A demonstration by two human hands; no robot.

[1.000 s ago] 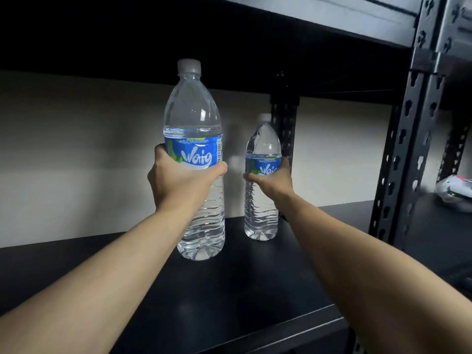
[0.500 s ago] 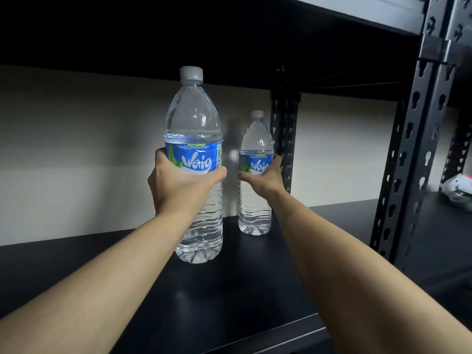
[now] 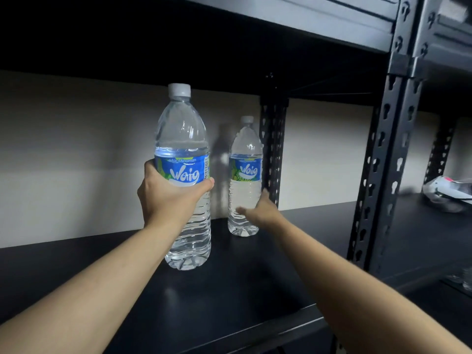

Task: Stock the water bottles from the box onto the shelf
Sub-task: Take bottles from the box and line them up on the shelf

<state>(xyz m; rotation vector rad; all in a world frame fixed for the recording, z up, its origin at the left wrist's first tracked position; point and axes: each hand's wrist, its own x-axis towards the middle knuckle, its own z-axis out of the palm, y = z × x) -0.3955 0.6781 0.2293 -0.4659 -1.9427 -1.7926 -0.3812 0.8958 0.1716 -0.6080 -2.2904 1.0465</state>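
Two clear water bottles with blue labels and white caps stand upright on the black shelf. My left hand grips the nearer bottle around its label, and its base is on the shelf board. The farther bottle stands deeper in, close to the back wall. My right hand is blurred, low in front of that bottle's lower half, with thumb and fingers spread and no grip on it. The box is out of view.
A perforated black upright bounds the shelf bay on the right, and a rear post stands just right of the farther bottle. The upper shelf hangs close overhead. A white object lies on the neighbouring shelf.
My right hand has let go of the farther bottle's label and dropped lower with its fingers spread. The left hand keeps its grip, and its bottle has barely shifted.
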